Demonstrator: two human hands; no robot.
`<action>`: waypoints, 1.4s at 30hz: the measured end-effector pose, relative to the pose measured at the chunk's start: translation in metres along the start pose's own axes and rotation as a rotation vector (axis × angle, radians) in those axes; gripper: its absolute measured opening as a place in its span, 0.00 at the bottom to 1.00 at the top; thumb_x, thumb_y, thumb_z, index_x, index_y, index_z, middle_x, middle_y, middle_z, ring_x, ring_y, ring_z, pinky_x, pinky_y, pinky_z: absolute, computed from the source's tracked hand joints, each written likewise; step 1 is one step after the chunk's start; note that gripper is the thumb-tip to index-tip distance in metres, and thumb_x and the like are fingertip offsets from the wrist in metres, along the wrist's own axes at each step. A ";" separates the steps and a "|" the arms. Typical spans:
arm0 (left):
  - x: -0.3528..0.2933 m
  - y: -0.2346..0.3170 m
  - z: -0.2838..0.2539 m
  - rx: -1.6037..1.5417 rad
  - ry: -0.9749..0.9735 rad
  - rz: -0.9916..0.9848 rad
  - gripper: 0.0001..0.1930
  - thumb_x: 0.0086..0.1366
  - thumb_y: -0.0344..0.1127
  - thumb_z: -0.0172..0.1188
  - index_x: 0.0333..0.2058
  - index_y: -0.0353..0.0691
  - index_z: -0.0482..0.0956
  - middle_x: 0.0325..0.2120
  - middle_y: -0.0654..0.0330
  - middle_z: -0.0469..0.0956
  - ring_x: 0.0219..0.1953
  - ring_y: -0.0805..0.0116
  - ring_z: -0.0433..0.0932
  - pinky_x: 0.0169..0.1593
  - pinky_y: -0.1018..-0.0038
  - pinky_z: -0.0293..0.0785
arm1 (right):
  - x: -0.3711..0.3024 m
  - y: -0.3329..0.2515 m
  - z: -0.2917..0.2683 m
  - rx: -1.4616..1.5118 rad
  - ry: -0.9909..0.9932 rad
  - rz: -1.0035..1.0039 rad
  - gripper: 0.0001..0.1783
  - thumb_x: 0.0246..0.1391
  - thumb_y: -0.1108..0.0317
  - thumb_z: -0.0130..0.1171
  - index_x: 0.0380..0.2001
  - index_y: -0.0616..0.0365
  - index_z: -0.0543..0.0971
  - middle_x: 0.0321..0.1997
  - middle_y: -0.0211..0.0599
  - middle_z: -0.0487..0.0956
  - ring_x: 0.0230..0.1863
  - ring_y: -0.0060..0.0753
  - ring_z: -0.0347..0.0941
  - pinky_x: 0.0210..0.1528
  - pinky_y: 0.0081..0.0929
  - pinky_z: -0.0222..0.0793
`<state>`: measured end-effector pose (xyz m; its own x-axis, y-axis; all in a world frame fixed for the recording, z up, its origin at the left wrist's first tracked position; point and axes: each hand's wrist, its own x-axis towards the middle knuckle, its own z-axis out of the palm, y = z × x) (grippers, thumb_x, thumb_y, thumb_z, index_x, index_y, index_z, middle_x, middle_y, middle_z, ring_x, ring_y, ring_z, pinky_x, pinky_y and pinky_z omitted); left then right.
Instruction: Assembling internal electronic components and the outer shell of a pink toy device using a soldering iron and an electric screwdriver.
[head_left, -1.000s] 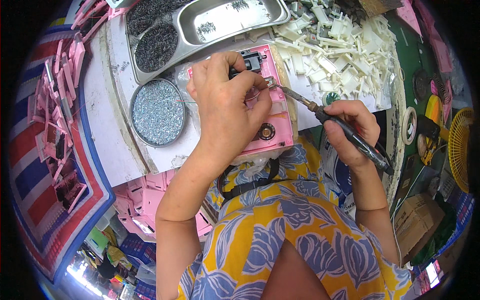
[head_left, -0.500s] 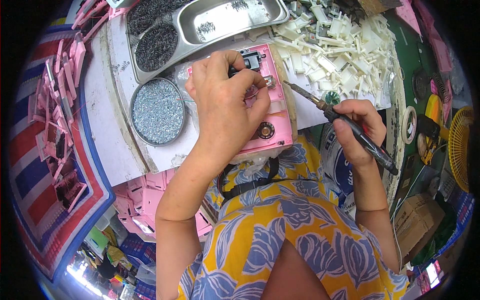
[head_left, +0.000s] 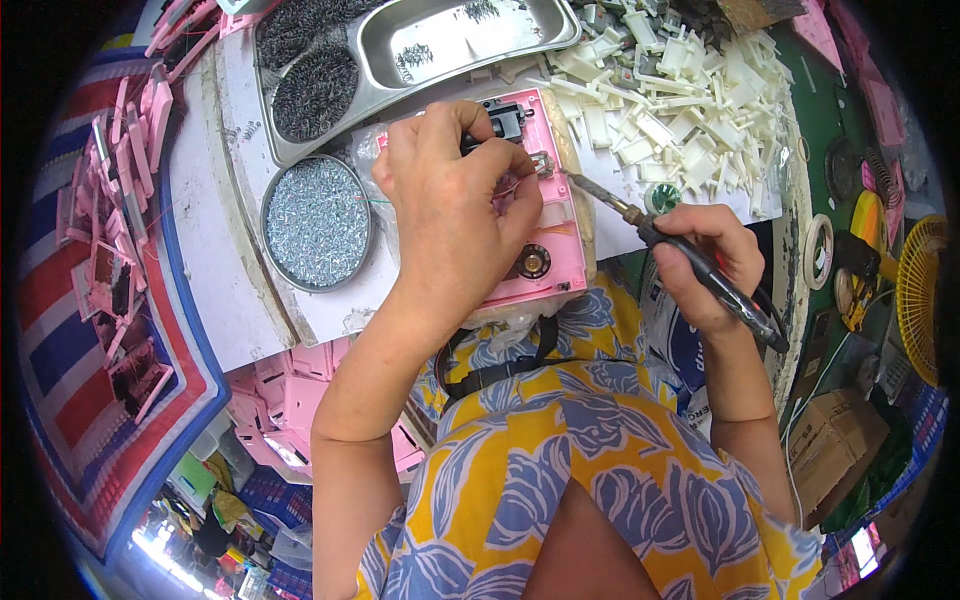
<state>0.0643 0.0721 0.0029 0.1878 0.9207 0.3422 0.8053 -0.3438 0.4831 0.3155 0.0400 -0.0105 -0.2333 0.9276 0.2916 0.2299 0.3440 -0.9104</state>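
Soldering iron [head_left: 692, 256] slants diagonally, tip up-left, right hand [head_left: 740, 262] clamped round it; left hand [head_left: 450, 195] over pink casing [head_left: 565, 270], grip unclear

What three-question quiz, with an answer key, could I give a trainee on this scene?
1. Which hand holds the slim black-handled soldering iron?
2. True or false: the round grey dish of small silvery metal pieces sits left of the open pink plastic case.
3. Fill in the missing words: the shiny metal compartment tray holds ____.

Key:
1. The right hand.
2. True.
3. Small dark coiled springs.
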 end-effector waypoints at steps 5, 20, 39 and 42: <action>0.000 0.000 0.000 0.012 0.006 -0.002 0.08 0.47 0.32 0.72 0.28 0.43 0.86 0.37 0.61 0.71 0.43 0.57 0.69 0.48 0.63 0.61 | 0.000 -0.007 -0.003 0.027 0.024 0.076 0.13 0.53 0.69 0.71 0.40 0.62 0.82 0.31 0.31 0.82 0.26 0.16 0.72 0.30 0.17 0.66; 0.000 0.001 -0.001 0.008 0.000 -0.004 0.08 0.46 0.32 0.72 0.29 0.42 0.86 0.36 0.60 0.71 0.43 0.57 0.68 0.48 0.62 0.61 | 0.003 -0.001 0.001 -0.001 -0.025 0.044 0.13 0.53 0.69 0.70 0.41 0.62 0.82 0.31 0.32 0.82 0.26 0.17 0.73 0.30 0.17 0.67; 0.001 0.002 -0.002 -0.030 -0.011 -0.031 0.06 0.51 0.34 0.72 0.29 0.44 0.85 0.37 0.61 0.72 0.43 0.58 0.69 0.49 0.63 0.61 | 0.002 -0.001 -0.004 0.070 0.062 0.110 0.13 0.54 0.72 0.69 0.43 0.62 0.80 0.31 0.29 0.81 0.29 0.12 0.69 0.31 0.14 0.63; 0.002 0.002 -0.002 -0.026 -0.012 -0.039 0.06 0.51 0.34 0.71 0.29 0.44 0.85 0.36 0.61 0.72 0.42 0.58 0.69 0.48 0.63 0.61 | 0.004 -0.002 -0.002 0.078 0.052 0.108 0.13 0.54 0.72 0.69 0.43 0.61 0.81 0.31 0.28 0.81 0.28 0.12 0.69 0.31 0.14 0.63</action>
<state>0.0653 0.0731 0.0061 0.1635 0.9355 0.3131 0.7970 -0.3123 0.5169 0.3155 0.0437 -0.0069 -0.1617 0.9656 0.2036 0.1766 0.2313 -0.9567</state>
